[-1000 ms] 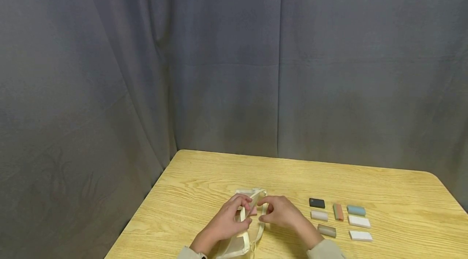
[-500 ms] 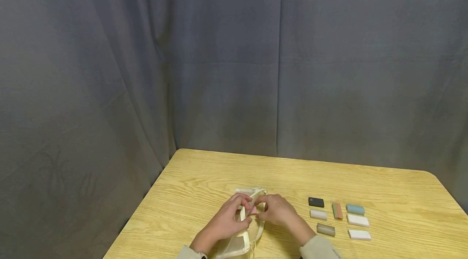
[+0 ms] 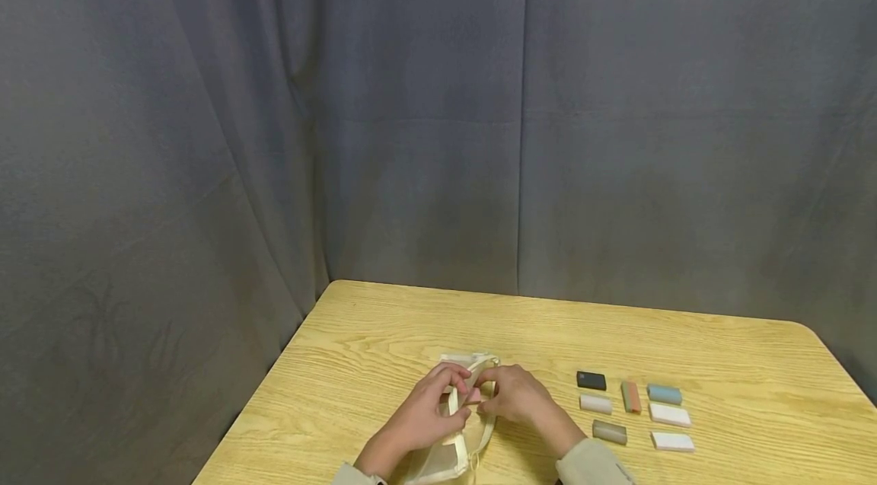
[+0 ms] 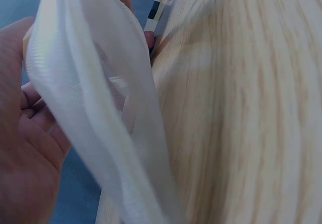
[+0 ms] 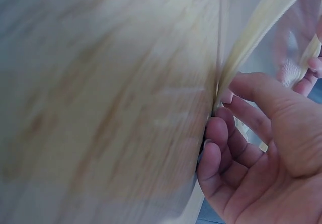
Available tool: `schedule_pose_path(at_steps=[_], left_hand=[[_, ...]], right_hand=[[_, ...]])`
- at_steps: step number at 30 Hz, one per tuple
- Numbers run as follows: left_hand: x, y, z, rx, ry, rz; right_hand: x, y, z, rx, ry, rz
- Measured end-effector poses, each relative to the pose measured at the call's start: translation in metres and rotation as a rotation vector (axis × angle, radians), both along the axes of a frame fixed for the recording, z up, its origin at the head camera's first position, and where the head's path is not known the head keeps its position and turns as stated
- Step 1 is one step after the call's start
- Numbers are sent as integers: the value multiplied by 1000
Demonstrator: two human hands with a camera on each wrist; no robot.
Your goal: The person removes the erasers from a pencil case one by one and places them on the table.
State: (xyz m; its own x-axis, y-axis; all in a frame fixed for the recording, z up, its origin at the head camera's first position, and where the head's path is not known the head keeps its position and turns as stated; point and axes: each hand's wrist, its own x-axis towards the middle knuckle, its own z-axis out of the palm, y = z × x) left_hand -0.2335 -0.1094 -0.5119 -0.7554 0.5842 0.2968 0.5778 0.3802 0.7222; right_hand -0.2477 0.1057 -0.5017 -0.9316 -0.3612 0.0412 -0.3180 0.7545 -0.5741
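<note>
A see-through mesh pouch [image 3: 438, 462] with cream edging lies on the table in the head view, its mouth spread. My left hand [image 3: 430, 409] grips the left rim, fingers and thumb curled round it. In the left wrist view, white mesh [image 4: 90, 98] covers part of that hand. My right hand [image 3: 517, 394] is at the opposite rim. In the right wrist view, its thumb and curled fingers close on the cream edging [image 5: 256, 27]. Between the hands, inside the mouth, a small pink block [image 3: 473, 395] shows; its lower part is hidden.
Right of the pouch lie several small blocks: a black one [image 3: 591, 380], a light grey one [image 3: 595, 403], a brown-grey one [image 3: 610, 432], a green-and-orange one [image 3: 631, 397], a blue one [image 3: 664, 394] and two white blocks [image 3: 670, 415]. A grey curtain [image 3: 425, 127] hangs behind the table [image 3: 384, 317].
My right hand has moved slightly left, over the pouch's right rim, and its fingers have drawn in. The left hand and the pouch have hardly moved.
</note>
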Motion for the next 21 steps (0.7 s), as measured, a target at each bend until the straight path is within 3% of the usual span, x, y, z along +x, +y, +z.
schedule_pose_path(at_steps=[6,21], left_hand=[[0,-2,2,2,47,-8],[2,-1,3,-13,-11,18]], right_hand=[[-2,-1,-1,-10,-21,-6],[2,-1,-1,12,57,21]])
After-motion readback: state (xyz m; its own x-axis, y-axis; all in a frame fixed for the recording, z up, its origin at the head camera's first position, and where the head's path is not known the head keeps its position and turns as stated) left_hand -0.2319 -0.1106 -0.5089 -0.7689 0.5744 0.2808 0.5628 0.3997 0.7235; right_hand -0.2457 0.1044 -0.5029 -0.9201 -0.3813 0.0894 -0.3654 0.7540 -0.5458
